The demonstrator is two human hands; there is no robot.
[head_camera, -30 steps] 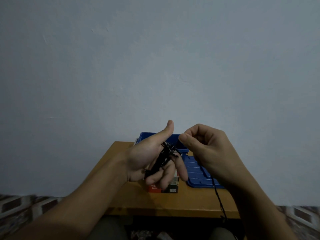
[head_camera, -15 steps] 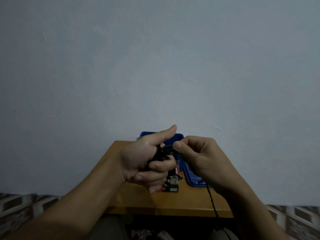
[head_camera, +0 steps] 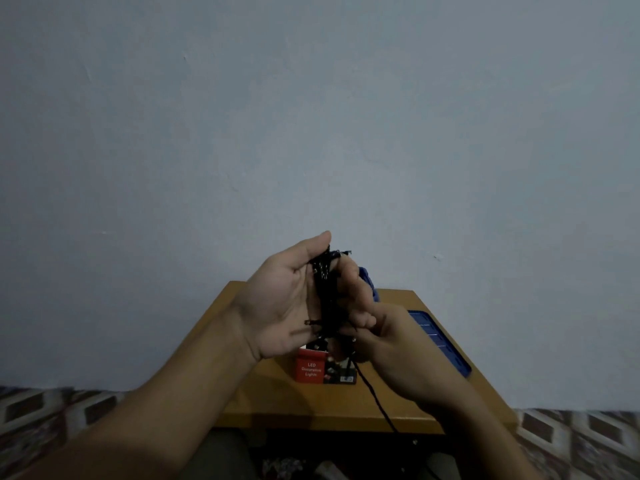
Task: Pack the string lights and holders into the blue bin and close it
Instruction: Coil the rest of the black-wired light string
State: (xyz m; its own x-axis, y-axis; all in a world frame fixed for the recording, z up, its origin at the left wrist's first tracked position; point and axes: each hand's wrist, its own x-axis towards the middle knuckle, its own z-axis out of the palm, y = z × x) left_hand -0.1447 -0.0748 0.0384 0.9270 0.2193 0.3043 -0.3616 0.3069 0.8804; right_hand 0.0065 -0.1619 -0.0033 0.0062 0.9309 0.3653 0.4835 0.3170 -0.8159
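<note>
A black bundle of string lights [head_camera: 325, 292] is wound around the fingers of my left hand [head_camera: 284, 303], which is raised palm-up above the table. My right hand [head_camera: 384, 337] sits just below and to the right, pinching the black cord where it leaves the bundle. The loose cord [head_camera: 375, 400] trails down past the table's front edge. The blue bin [head_camera: 369, 284] shows only as a sliver behind my fingers. Its blue lid [head_camera: 440, 341] lies flat on the table to the right. A red LED lights box [head_camera: 311, 368] stands under my hands.
The small wooden table [head_camera: 263, 400] stands against a plain grey-blue wall. Patterned floor tiles [head_camera: 52, 414] show on both sides below it.
My left hand opened up and turned palm-up with the bundle stretched along its fingers. My right hand dropped from the top of the bundle to its lower end.
</note>
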